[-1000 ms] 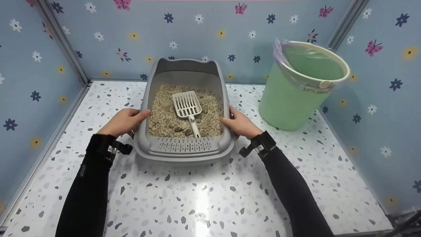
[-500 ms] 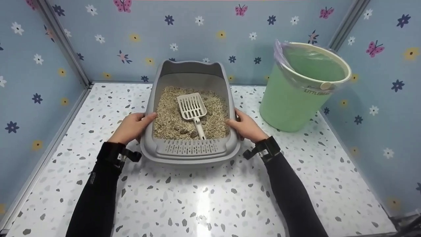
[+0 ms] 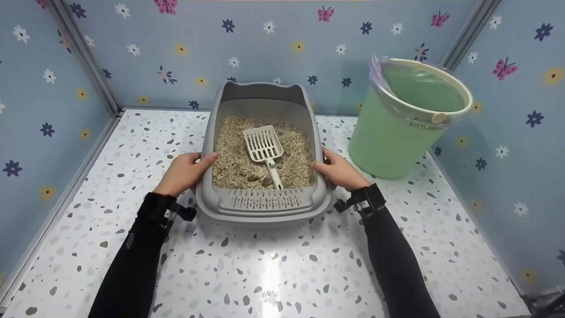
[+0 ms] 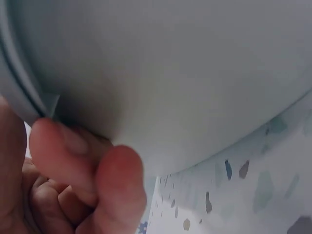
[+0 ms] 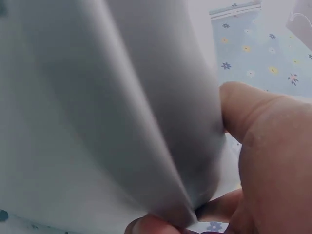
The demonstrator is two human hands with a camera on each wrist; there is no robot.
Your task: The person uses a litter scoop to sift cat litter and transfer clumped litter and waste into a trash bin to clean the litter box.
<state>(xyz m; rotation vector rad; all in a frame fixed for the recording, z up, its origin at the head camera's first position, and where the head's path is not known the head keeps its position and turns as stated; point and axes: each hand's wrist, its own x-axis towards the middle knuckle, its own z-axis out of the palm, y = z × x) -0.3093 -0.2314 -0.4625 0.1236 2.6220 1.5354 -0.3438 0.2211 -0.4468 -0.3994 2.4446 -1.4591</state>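
**Litter tray gripped at both sides, shifted right**

At the middle of the speckled floor (image 3: 273, 274), the grey litter tray (image 3: 263, 207) sits further toward 3 o'clock than 1 second ago, closer to the green bin (image 3: 388, 141) at 2 o'clock. The left hand (image 3: 185, 172) grips its rim at 9 o'clock, thumb over the edge; the right hand (image 3: 340, 172) grips at 3 o'clock. The wrist views are blurred, but fingers seem curled under the smooth moulded plastic lip. Inside, a white slotted scoop (image 3: 265, 145) lies on coarse tan granules (image 3: 229, 154). The bin is round, lined with thin clear film.
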